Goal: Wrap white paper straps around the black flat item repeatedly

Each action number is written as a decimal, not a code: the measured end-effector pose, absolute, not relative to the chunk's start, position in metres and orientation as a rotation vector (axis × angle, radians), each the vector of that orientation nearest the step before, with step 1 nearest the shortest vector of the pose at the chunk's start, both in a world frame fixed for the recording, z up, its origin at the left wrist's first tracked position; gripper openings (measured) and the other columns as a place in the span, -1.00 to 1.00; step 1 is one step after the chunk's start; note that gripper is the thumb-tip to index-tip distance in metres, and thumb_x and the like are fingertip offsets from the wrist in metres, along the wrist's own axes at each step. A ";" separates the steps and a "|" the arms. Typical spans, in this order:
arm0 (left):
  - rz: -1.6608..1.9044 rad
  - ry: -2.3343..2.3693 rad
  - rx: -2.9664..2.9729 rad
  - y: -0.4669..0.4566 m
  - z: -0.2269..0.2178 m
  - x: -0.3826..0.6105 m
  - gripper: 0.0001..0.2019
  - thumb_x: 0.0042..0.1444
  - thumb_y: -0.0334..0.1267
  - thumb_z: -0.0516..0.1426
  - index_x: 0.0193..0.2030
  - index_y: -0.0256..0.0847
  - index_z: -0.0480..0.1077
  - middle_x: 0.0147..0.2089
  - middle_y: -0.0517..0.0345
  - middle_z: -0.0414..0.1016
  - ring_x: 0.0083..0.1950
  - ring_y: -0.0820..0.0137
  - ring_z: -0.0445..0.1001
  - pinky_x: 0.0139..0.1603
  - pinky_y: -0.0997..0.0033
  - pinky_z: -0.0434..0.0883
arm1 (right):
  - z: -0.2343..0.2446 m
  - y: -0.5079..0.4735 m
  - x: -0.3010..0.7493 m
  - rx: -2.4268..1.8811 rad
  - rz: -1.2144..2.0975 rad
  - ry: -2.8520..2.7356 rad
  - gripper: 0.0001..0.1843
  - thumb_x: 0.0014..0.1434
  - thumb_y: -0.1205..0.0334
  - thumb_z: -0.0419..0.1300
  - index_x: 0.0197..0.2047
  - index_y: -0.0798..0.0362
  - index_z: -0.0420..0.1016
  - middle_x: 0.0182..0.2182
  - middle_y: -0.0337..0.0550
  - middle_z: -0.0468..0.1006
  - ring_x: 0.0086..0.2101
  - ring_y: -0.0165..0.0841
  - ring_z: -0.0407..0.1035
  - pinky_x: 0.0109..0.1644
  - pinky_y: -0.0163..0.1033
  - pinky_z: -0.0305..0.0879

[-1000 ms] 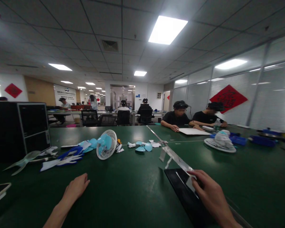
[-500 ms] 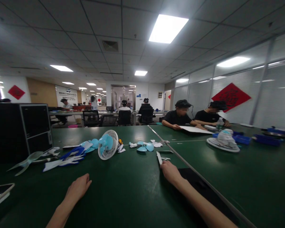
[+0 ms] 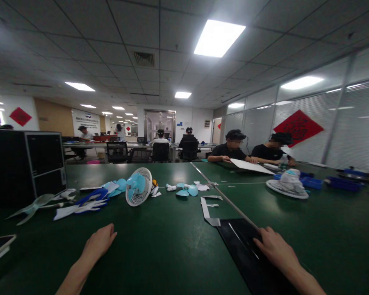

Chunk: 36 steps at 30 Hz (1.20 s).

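Observation:
My left hand (image 3: 99, 241) lies on the green table with its fingers curled in, and I see nothing in it. On the right, my right hand (image 3: 276, 249) rests over the edge of a flat black sheet (image 3: 230, 237), thumb and fingers apart. Two thin white lines, maybe slim sticks or glare, show on that sheet beside the thumb. Beyond its corner lies a bent white strip (image 3: 205, 209), touched by neither hand. A small fan (image 3: 139, 187) with a white cage and light-blue blades leans farther off, beside loose blue fan blades (image 3: 187, 189).
Blue-and-white gloves (image 3: 83, 207) and a pale blade piece (image 3: 33, 209) lie left, near a black computer case (image 3: 46, 164). A phone (image 3: 0, 248) sits at the left edge. Across the metal seam (image 3: 209, 180) are a white fan grille (image 3: 287, 192), blue trays (image 3: 344, 183) and two seated people.
My right hand has left the white strip and moved right and nearer, onto the black sheet. My left hand has hardly moved. A person opposite has tilted a white board.

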<state>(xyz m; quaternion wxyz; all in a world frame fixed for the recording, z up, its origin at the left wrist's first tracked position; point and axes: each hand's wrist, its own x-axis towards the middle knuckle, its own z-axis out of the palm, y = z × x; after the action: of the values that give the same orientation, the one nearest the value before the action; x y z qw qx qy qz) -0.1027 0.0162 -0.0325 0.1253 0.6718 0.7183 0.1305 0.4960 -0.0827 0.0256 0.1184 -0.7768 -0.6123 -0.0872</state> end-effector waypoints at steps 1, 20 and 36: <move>0.383 2.084 1.958 0.017 -0.034 -0.104 -0.80 0.18 -0.12 -0.06 -0.27 -0.14 0.30 -0.18 0.01 0.51 -0.20 0.26 0.49 -0.25 0.33 0.38 | 0.026 -0.085 0.497 -2.261 -0.235 -1.786 -0.73 0.19 0.18 0.02 -0.21 0.13 0.48 -0.24 0.05 0.49 -0.21 -0.13 0.41 -0.18 -0.12 0.31; 0.393 2.105 1.916 0.005 -0.018 -0.093 -0.78 0.19 -0.14 -0.07 -0.24 -0.16 0.33 -0.15 0.00 0.50 -0.19 0.26 0.48 -0.25 0.32 0.38 | 0.017 -0.128 0.404 -1.943 0.005 -2.055 -0.81 0.13 0.22 0.03 -0.34 0.01 0.46 -0.31 -0.08 0.58 -0.25 -0.22 0.45 -0.21 -0.23 0.28; 0.655 1.470 2.122 -0.018 -0.006 -0.023 -0.24 -0.03 0.16 0.16 0.28 -0.17 0.19 0.34 -0.02 0.17 0.34 0.15 0.13 0.35 0.16 0.05 | 0.019 -0.014 0.246 -1.155 0.184 -2.435 -0.66 0.27 0.13 0.11 0.07 0.05 0.35 0.03 -0.06 0.41 -0.10 -0.27 0.39 -0.05 -0.03 0.39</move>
<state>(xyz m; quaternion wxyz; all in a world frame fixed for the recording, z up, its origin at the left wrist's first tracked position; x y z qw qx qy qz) -0.0227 -0.0184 -0.0059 0.2371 0.7741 0.5361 0.2388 0.2463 -0.0137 0.0189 0.2182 -0.4174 -0.8796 0.0665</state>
